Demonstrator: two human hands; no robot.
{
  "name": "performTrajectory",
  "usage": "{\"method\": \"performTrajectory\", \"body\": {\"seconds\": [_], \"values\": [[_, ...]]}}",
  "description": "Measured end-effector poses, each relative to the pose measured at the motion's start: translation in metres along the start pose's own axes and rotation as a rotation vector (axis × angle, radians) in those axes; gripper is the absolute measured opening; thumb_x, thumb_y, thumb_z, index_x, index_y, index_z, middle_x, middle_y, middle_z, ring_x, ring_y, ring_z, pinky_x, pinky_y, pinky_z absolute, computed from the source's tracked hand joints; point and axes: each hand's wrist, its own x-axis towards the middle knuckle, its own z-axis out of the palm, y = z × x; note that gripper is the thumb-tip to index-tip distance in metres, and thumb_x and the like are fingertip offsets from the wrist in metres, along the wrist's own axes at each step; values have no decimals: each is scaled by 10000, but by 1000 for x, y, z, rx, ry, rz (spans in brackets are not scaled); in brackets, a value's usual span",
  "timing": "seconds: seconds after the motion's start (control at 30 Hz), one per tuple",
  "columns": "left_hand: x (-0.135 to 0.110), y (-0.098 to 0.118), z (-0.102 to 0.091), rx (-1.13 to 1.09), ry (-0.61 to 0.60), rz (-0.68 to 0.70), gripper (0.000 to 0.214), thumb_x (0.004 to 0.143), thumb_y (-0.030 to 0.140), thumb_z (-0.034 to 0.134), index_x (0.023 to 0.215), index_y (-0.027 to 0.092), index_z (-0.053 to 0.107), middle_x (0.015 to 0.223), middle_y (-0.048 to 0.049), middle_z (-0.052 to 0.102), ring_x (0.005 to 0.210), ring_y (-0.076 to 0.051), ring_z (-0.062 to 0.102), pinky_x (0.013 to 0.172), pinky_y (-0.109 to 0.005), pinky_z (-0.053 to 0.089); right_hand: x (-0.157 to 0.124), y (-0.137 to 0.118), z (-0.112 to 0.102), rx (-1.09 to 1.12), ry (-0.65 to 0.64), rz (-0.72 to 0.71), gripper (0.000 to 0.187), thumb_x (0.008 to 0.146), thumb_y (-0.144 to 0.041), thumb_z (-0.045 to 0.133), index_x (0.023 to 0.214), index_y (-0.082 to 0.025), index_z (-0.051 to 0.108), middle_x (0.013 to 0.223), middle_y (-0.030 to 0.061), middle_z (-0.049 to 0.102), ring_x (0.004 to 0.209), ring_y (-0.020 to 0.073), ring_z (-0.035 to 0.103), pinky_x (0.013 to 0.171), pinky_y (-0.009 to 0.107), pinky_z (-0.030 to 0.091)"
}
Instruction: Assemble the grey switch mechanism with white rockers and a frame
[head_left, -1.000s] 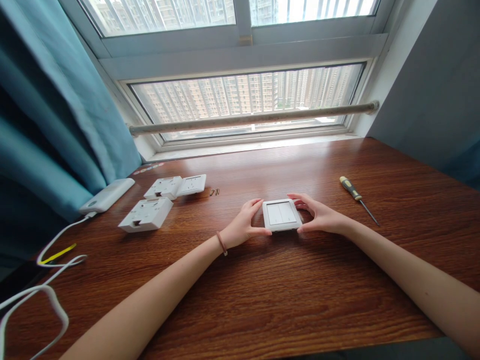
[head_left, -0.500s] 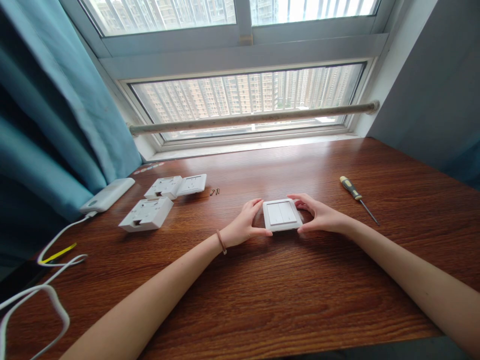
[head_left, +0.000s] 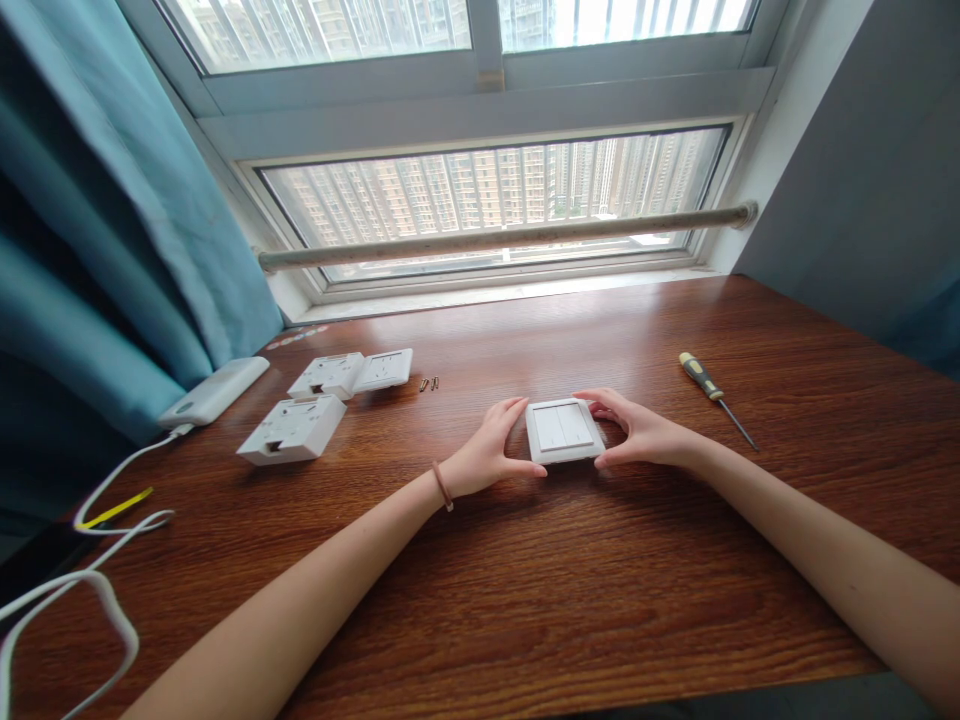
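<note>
A square white wall switch (head_left: pixel 563 430) with two rocker panels lies face up on the brown wooden table (head_left: pixel 525 590), in the middle of the head view. My left hand (head_left: pixel 486 452) pinches its left edge between thumb and fingers. My right hand (head_left: pixel 639 430) grips its right edge the same way. Both hands rest on the tabletop. A thin band circles my left wrist.
A yellow-and-black screwdriver (head_left: pixel 714 396) lies to the right. Two small screws (head_left: pixel 429 383) sit behind the switch. Left of them are white switch parts (head_left: pixel 294 428) (head_left: pixel 328 375) (head_left: pixel 385 368), a white power bank (head_left: pixel 214 391) and white cables (head_left: pixel 90 580). A teal curtain (head_left: pixel 97 220) hangs at left.
My left thumb has slid slightly along the switch's near edge. Otherwise nothing has visibly moved.
</note>
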Motion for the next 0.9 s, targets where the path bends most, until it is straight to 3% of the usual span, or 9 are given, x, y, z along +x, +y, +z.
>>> {"method": "performTrajectory", "body": {"seconds": [0.57,0.7,0.77,0.83,0.9], "values": [[0,2,-1,6,1,-2,956,585,470,723,1342,112,262,1381,-186,280,1298,-296,235,1089,-442,194,0,3,1,56,18,16,922,533,-285,798,1309,-209,307,1318,128,389,1227,253,373,1030,409,305],[-1,2,-1,-80,19,-16,958,556,427,755,1330,120,280,1378,-184,295,1289,-298,253,1086,-451,195,3,2,4,166,87,46,940,512,-286,807,1303,-199,307,1321,131,384,1203,235,403,1023,391,326],[-2,1,0,-170,74,-30,881,583,396,745,1308,137,316,1368,-170,325,1276,-288,288,1078,-446,214,5,0,6,238,200,91,806,569,-324,772,1252,-183,369,1231,131,469,1077,217,512,930,375,427],[-3,1,3,-291,185,-46,715,654,371,697,1255,146,381,1333,-149,386,1240,-262,353,1056,-422,267,6,-3,7,276,316,183,603,648,-370,713,1153,-158,462,1043,117,581,859,187,604,724,323,523],[-4,3,6,-395,320,-77,522,726,356,629,1171,148,452,1254,-131,467,1146,-230,453,976,-380,373,6,-8,8,294,353,265,419,691,-393,674,1000,-133,559,838,89,633,656,149,611,514,243,507]]}}
